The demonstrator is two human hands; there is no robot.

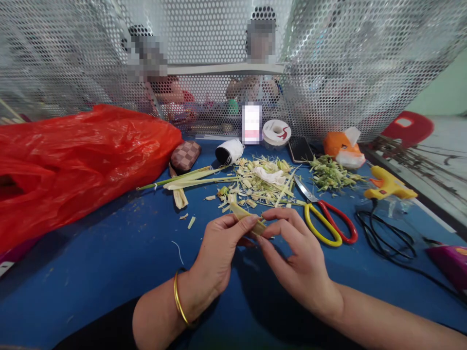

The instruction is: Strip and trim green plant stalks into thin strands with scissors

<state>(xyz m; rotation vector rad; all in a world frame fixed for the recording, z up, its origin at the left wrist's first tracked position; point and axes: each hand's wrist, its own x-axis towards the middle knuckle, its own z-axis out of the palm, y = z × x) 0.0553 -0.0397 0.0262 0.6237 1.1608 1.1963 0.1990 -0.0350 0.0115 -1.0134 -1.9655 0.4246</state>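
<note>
Between my two hands is a pale green strip of husk or leaf [239,211], tilted above the blue table [120,272]. My left hand [222,243] pinches it between thumb and fingers. My right hand [295,248] has its thumb and fingertips closed on the strip's near right end. Just beyond lies a heap of cut leaf scraps [262,180] with a white wad [270,176] on top. Scissors [317,206] with one yellow and one red handle lie right of the heap. Long stalks [197,181] stretch out to its left.
A red plastic bag [95,160] fills the left side, beside a checkered pouch [186,156]. Toward the back are a white thread spool [229,151], a ribbon roll [276,132], a phone [301,148] and a tissue pack [343,148]. A yellow glue gun [390,183] with its black cord lies right.
</note>
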